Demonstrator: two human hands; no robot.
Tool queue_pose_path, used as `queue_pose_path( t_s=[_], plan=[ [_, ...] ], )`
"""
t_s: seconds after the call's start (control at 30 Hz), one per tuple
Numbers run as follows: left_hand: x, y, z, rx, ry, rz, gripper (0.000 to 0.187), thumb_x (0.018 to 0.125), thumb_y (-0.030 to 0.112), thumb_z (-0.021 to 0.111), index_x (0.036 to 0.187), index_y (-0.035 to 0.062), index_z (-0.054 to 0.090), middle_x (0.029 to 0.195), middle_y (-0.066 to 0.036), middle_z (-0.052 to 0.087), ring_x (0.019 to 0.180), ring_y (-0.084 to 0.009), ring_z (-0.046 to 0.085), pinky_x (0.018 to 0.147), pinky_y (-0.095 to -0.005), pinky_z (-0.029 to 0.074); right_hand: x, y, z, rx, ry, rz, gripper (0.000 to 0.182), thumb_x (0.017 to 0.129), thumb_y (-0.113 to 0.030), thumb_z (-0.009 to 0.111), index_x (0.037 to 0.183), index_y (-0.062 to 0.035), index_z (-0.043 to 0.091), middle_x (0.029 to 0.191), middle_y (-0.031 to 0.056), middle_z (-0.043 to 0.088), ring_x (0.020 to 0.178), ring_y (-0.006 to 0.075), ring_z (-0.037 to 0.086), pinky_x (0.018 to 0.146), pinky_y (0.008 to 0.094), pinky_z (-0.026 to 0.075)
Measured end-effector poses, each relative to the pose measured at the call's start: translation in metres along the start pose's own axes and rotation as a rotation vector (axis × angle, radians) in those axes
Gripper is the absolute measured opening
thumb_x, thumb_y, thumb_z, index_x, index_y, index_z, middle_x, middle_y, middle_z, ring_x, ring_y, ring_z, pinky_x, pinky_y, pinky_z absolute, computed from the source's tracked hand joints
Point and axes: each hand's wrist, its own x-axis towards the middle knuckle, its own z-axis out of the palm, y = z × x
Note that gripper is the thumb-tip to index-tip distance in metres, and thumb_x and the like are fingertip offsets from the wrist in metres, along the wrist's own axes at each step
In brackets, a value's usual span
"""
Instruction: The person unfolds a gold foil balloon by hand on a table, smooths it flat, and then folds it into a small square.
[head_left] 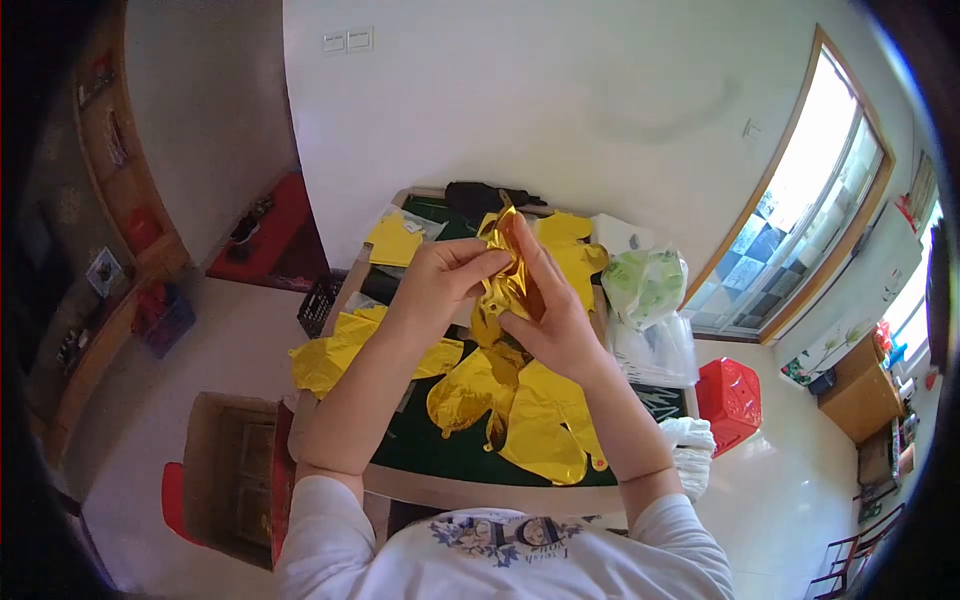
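Over the middle of the table, a shiny gold foil balloon (512, 262) is held up, crumpled and uninflated. My left hand (447, 278) pinches its left side between thumb and fingers. Along the other side lies my right hand (552, 318), its long fingers stretched up against the foil and its thumb pressing the lower part. Below both hands, flat gold foil balloons (542, 425) lie spread over the table, and another gold foil piece (322, 366) sits at the left edge. A flat stack of gold foil (394, 243) is at the back left.
The table (415, 455) has a dark green top and pale rim. Clear plastic bags (652, 350) and a green-white bag (643, 285) sit at its right, near a red stool (730, 402). An open cardboard box (205, 470) stands at the left front, a black basket (318, 306) behind it.
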Motion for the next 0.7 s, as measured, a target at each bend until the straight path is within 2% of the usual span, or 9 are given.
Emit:
queue_pose_path(
  t_s=[0.13, 0.23, 0.3, 0.33, 0.4, 0.43, 0.5, 0.67, 0.7],
  plan=[
    [0.004, -0.006, -0.004, 0.071, -0.048, 0.062, 0.019, 0.087, 0.011, 0.068, 0.104, 0.0017, 0.067, 0.087, -0.002, 0.066, 0.077, -0.0086, 0.062, 0.068, -0.0198, 0.049, -0.003, -0.007, 0.003, 0.120, 0.012, 0.084, 0.085, 0.079, 0.014, 0.054, 0.151, -0.0043, 0.013, 0.150, 0.0104, 0.029, 0.135, 0.0158, 0.032, 0.106, 0.0276, 0.031],
    [0.003, -0.008, -0.001, 0.155, -0.005, 0.163, 0.013, 0.087, 0.013, 0.068, 0.093, 0.0019, 0.069, 0.081, 0.001, 0.065, 0.072, -0.0049, 0.058, 0.064, -0.0195, 0.046, -0.003, -0.007, 0.002, 0.243, 0.003, 0.161, 0.079, 0.086, 0.008, 0.056, 0.151, -0.0045, 0.015, 0.145, 0.0069, 0.036, 0.128, 0.0119, 0.037, 0.104, 0.0260, 0.032],
    [0.003, -0.007, -0.002, 0.014, 0.052, 0.067, 0.014, 0.087, 0.014, 0.069, 0.096, 0.0030, 0.070, 0.080, 0.002, 0.065, 0.070, -0.0036, 0.057, 0.061, -0.0190, 0.044, -0.002, 0.002, -0.001, 0.186, 0.064, 0.087, 0.065, 0.092, -0.002, 0.057, 0.149, -0.0059, 0.025, 0.113, 0.0030, 0.056, 0.095, 0.0082, 0.050, 0.085, 0.0237, 0.044],
    [0.002, -0.005, -0.003, 0.013, 0.051, 0.068, 0.014, 0.087, 0.014, 0.069, 0.096, 0.0030, 0.070, 0.080, 0.002, 0.065, 0.070, -0.0036, 0.057, 0.061, -0.0190, 0.044, -0.003, 0.003, -0.002, 0.185, 0.064, 0.087, 0.065, 0.092, -0.002, 0.057, 0.149, -0.0059, 0.025, 0.113, 0.0030, 0.056, 0.095, 0.0082, 0.050, 0.085, 0.0237, 0.044],
    [0.001, -0.002, -0.007, -0.051, 0.051, 0.005, 0.014, 0.087, 0.014, 0.069, 0.094, 0.0024, 0.070, 0.081, 0.001, 0.066, 0.068, -0.0035, 0.057, 0.060, -0.0189, 0.044, -0.004, 0.004, -0.003, 0.210, 0.118, 0.240, 0.049, 0.094, -0.004, 0.055, 0.139, -0.0003, 0.038, 0.109, 0.0033, 0.059, 0.093, 0.0079, 0.051, 0.084, 0.0224, 0.043],
    [0.001, -0.002, -0.007, -0.052, 0.052, 0.006, 0.014, 0.087, 0.014, 0.069, 0.094, 0.0024, 0.070, 0.081, 0.001, 0.066, 0.068, -0.0035, 0.057, 0.060, -0.0189, 0.044, -0.003, 0.000, -0.002, 0.193, 0.146, 0.234, 0.032, 0.096, -0.010, 0.053, 0.125, 0.0031, 0.050, 0.103, 0.0031, 0.061, 0.090, 0.0073, 0.051, 0.082, 0.0224, 0.043],
    [0.000, 0.000, -0.006, 0.078, 0.044, 0.033, 0.017, 0.088, 0.006, 0.066, 0.103, -0.0009, 0.066, 0.085, -0.003, 0.066, 0.067, -0.0063, 0.059, 0.055, -0.0173, 0.043, -0.002, 0.000, -0.004, 0.184, 0.162, 0.252, 0.029, 0.098, -0.014, 0.051, 0.120, 0.0042, 0.052, 0.100, 0.0038, 0.062, 0.088, 0.0078, 0.051, 0.080, 0.0233, 0.044],
    [-0.006, 0.004, -0.010, 0.044, 0.060, 0.040, 0.020, 0.085, 0.009, 0.068, 0.103, -0.0004, 0.066, 0.087, -0.004, 0.067, 0.069, -0.0082, 0.061, 0.058, -0.0192, 0.047, -0.001, 0.009, -0.012, 0.071, 0.232, 0.183, 0.031, 0.100, -0.022, 0.046, 0.108, 0.0056, 0.057, 0.090, 0.0064, 0.062, 0.079, 0.0097, 0.050, 0.073, 0.0259, 0.044],
    [-0.009, 0.006, -0.016, 0.109, 0.077, 0.035, 0.023, 0.084, 0.012, 0.070, 0.103, 0.0003, 0.066, 0.089, -0.003, 0.067, 0.071, -0.0094, 0.062, 0.061, -0.0216, 0.050, -0.002, 0.011, -0.022, -0.231, 0.243, 0.200, 0.031, 0.099, -0.024, 0.047, 0.107, 0.0050, 0.058, 0.087, 0.0064, 0.061, 0.077, 0.0100, 0.049, 0.071, 0.0260, 0.043]
  ],
)
